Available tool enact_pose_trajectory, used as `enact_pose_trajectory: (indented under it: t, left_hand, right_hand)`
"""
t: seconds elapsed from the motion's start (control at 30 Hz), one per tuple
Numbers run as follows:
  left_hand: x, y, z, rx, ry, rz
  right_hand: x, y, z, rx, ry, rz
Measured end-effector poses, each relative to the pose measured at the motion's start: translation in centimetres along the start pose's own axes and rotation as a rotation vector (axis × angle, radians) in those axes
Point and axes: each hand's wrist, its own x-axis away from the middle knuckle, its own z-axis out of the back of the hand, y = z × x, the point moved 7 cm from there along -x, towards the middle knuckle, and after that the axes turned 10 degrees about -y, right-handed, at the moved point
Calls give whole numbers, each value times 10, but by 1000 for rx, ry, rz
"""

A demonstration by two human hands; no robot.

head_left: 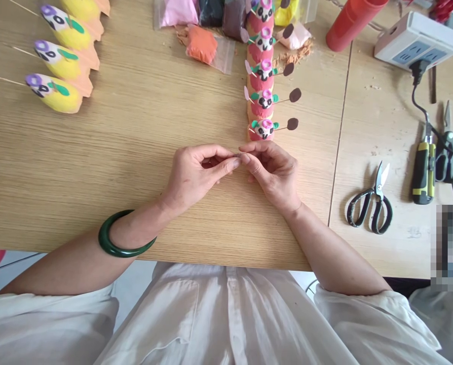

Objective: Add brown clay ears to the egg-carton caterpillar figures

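Note:
My left hand (pixel 198 170) and my right hand (pixel 272 167) meet over the wooden table (pixel 135 162), fingertips pinched together on a tiny piece (pixel 238 155) that I cannot make out. A dark green bangle (pixel 120 237) circles my left wrist. Just beyond my fingers lies a row of pink clay figures (pixel 263 81) with panda-like faces and brown discs on sticks, running away from me. Both hands hover just above the table top.
Yellow clay figures on sticks (pixel 59 61) lie at the far left. Bags of coloured clay (pixel 207 43) sit at the back. To the right are black scissors (pixel 371 203), a yellow-handled tool (pixel 423 172), pliers (pixel 447 152), a power strip (pixel 416 38) and a red cylinder (pixel 350 23).

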Motion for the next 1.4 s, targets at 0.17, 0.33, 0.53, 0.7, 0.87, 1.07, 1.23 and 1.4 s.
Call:
enact_pose_trajectory:
  t: [0.17, 0.33, 0.53, 0.7, 0.87, 1.07, 1.23, 1.4]
  left_hand:
    - [1, 3, 0, -2, -1, -14]
    - [1, 5, 0, 49, -10, -8]
    - [1, 3, -2, -33, -53, 3]
    - [0, 3, -2, -48, -44, -15]
    - [1, 5, -4, -37, -78, -40]
    - [2, 6, -2, -8, -34, -20]
    - [1, 7, 2, 3, 13, -51]
    - [2, 3, 4, 33, 55, -29]
  right_hand:
    - [-1, 0, 1, 6, 11, -10]
    - [-2, 2, 6, 15, 65, -20]
    - [0, 0, 3, 16, 36, 2]
    - [0, 1, 0, -5, -5, -10]
    - [-1, -3, -3, -12, -38, 36]
    - [-2, -2, 5, -35, 60, 29]
    - [-2, 0, 3, 16, 35, 1]
    - [-2, -2, 2, 0, 26, 15]
